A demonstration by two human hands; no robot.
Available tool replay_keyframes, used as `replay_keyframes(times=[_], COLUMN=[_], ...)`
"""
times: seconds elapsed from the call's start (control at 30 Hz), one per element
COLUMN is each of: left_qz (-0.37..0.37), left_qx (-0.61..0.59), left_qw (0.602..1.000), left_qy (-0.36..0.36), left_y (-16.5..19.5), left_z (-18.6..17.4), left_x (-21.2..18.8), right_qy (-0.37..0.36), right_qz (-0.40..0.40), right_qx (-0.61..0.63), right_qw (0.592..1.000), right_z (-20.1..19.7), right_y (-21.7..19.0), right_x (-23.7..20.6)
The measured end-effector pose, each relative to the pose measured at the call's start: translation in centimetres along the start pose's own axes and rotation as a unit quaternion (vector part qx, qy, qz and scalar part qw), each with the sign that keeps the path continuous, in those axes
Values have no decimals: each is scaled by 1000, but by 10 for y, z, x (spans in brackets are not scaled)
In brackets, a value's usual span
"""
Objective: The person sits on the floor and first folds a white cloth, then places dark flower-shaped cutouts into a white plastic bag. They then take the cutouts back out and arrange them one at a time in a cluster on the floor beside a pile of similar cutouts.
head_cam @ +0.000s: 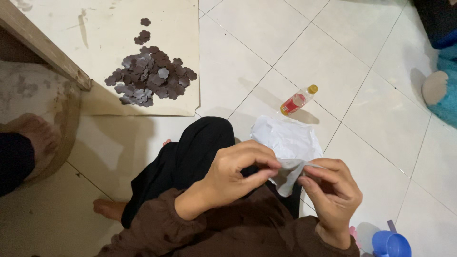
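Here, low in the centre of the frame, I am watching the left hand [238, 173] and the right hand [331, 190] pinching a small pale sheet [288, 175] between them, fingertips pressed together on its edges. Just above it, a crumpled white bag [288, 138] is lying on the tiled floor [381, 95], with a small bottle [297, 100] resting near it. At upper left, a pile of dark flower-shaped pieces [150, 76] is sitting on a cream mat [181, 28].
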State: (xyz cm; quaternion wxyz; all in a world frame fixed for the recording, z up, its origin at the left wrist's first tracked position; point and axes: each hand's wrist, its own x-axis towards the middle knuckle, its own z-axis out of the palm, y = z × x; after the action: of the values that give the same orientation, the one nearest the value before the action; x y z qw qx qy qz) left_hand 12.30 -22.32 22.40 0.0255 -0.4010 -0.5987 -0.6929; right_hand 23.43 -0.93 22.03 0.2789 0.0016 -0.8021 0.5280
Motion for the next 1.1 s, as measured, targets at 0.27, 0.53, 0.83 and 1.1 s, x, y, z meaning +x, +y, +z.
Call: replay_keyframes(times=[0.27, 0.53, 0.83, 1.1], left_qz=[-234, -259, -326, -301], left_qx=[-309, -294, -465, -418], left_qw=[920, 918, 823, 854], left_qy=[51, -59, 30, 71], left_y=[-32, -63, -78, -75], left_z=[15, 26, 36, 40], left_x=[-13, -19, -27, -23], right_qy=[-35, -101, -67, -71], right_qz=[61, 120, 236, 320], right_qx=[71, 157, 312, 447], right_qw=[995, 975, 918, 833], right_z=[-4, -1, -4, 19], right_y=[14, 28, 40, 55], right_x=[1, 3, 9, 16])
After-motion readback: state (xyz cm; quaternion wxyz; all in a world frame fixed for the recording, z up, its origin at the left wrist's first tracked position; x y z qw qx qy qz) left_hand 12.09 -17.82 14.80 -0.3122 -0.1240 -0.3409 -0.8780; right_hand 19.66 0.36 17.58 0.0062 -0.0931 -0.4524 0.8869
